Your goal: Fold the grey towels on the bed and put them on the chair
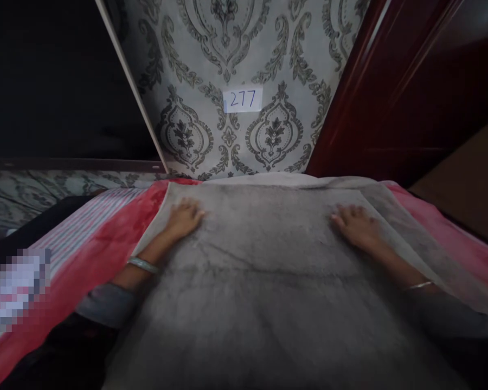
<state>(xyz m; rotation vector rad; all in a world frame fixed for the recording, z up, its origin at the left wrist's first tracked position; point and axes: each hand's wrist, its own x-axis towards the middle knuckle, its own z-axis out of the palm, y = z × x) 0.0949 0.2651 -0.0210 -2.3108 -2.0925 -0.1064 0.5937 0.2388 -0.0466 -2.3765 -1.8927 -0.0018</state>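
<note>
A grey, plush-looking blanket [264, 233] lies spread out before me, with a crease running across its middle. My left hand [185, 218] rests palm down near its far left corner, fingers spread. Near the far right side, my right hand [355, 225] also lies on the grey cloth with its fingers apart, a little blurred. Neither hand grips anything. Beneath the blanket, a red cloth [117, 233] shows at the left, and a pink cloth [427, 211] shows at the right.
A patterned wall [228, 135] with a paper label reading 277 [243, 99] stands beyond the far edge. A large dark screen [61, 81] is at the left, a dark red glossy panel [398, 81] at the right. Striped cloth [85, 216] lies at the left.
</note>
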